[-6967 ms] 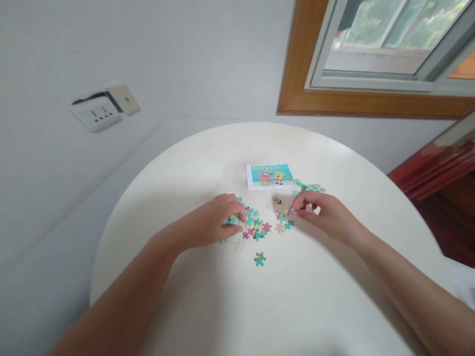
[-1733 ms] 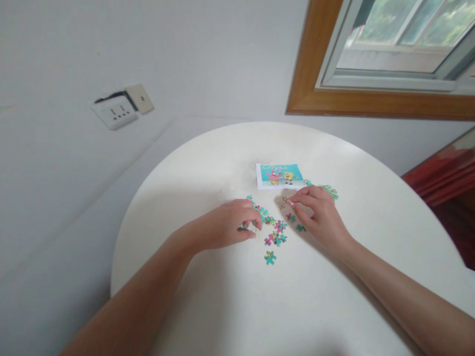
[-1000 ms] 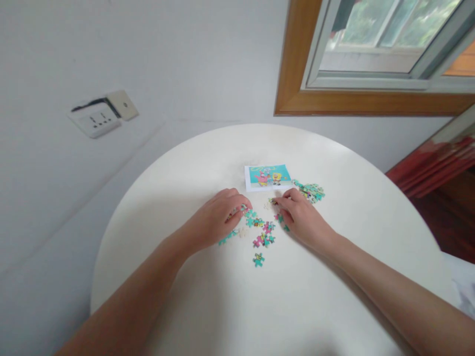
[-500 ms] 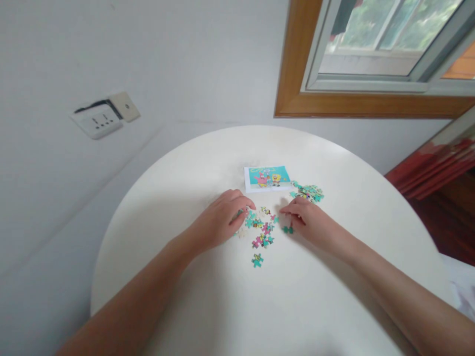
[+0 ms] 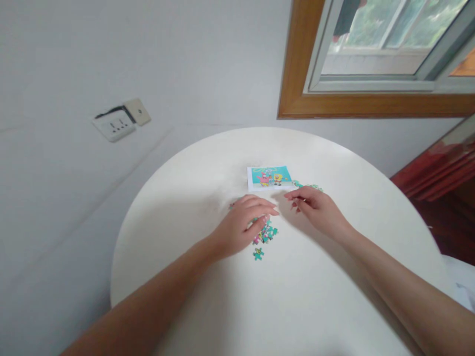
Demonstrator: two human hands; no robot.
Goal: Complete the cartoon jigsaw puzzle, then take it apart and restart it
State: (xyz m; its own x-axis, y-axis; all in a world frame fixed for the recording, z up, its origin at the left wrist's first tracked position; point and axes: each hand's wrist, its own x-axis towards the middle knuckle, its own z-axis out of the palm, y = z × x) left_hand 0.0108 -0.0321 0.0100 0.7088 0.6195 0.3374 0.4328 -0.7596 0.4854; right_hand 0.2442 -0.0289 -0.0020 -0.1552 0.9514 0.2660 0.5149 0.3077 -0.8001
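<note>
The puzzle pieces (image 5: pixel 272 232) lay in a small loose heap near the middle of the surface (image 5: pixel 289 301), teal and pink with touches of yellow, partly covered by the left hand (image 5: pixel 239 227). A single piece (image 5: pixel 258 254), teal with a yellow patch, lay just on the near side of the heap, apart from it.

The left hand was over the heap, palm down, its fingers stretched out toward the right and its thumb spread away from them, so its grip was open; whether it touched the pieces beneath could not be told. The right hand (image 5: pixel 319 210) was in the air to the right of the heap, fingers curled and thumb drawn near them; whether its grip held a piece was too small to tell.

Beyond the hands, a picture card (image 5: pixel 272 176) with a pink and a yellow cartoon figure lay flat. More pieces (image 5: pixel 314 187) lay by its right edge, partly behind the right hand. Past the round white surface stood a pale wall (image 5: pixel 208 59) with a socket (image 5: pixel 116 125), a wood-framed window (image 5: pixel 374 64) and, at the right, a red curtain (image 5: pixel 438 165).
</note>
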